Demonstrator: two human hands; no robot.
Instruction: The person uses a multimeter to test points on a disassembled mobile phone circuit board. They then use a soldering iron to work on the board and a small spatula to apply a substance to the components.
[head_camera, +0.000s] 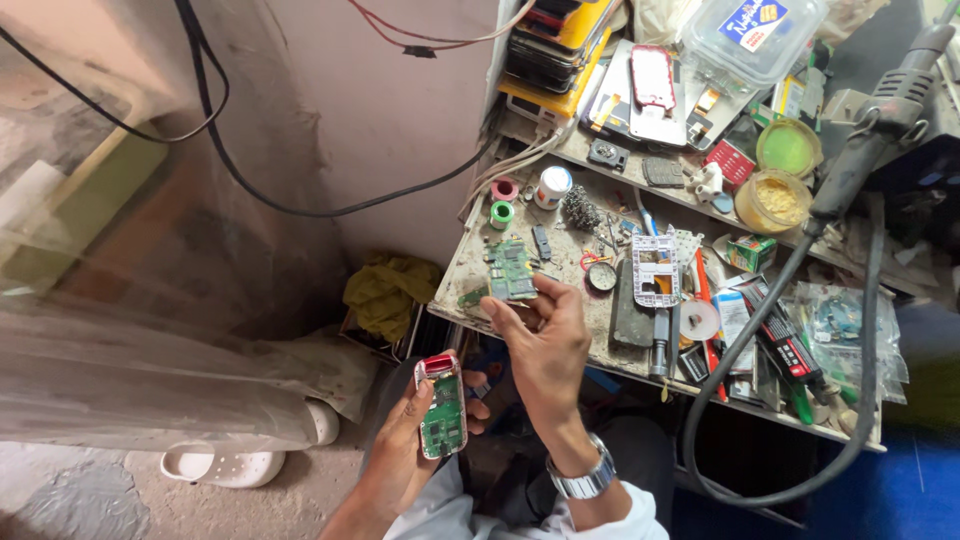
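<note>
**Opened phone in one hand, circuit board in the other**

The left hand (415, 425) is closed around a small opened mobile phone with a red casing and a bare green circuit board showing (442, 406). It grips the phone by its edges, thumb on one side and fingers on the other, low in the view above the person's lap. The phone stands roughly upright, red end at the top, well clear of the worktop.

The right hand (548, 345), with a silver metal wristwatch (583, 478) on the wrist, is raised just beside the near edge of the cluttered, dusty grey worktop (470, 265). Its thumb and fingertips are pinched together on the lower edge of a separate loose green circuit board (511, 270), held up over the worktop's front corner.

On the worktop near this hand lie a white plastic phone frame with rectangular cut-outs (656, 270), a dark grey flat slab (630, 318) beneath it, a small green tape roll (501, 213), a pink tape roll (505, 189), a white round pot (552, 186) and a ball of grey wire wool (578, 208). Further right sit a round tub of yellow paste (773, 200) and a round green-lidded tub (789, 148). A thick black hose (770, 300) loops down across the right side. On the floor to the left lies a crumpled yellow cloth (388, 288) and a white perforated clog (225, 465).
</note>
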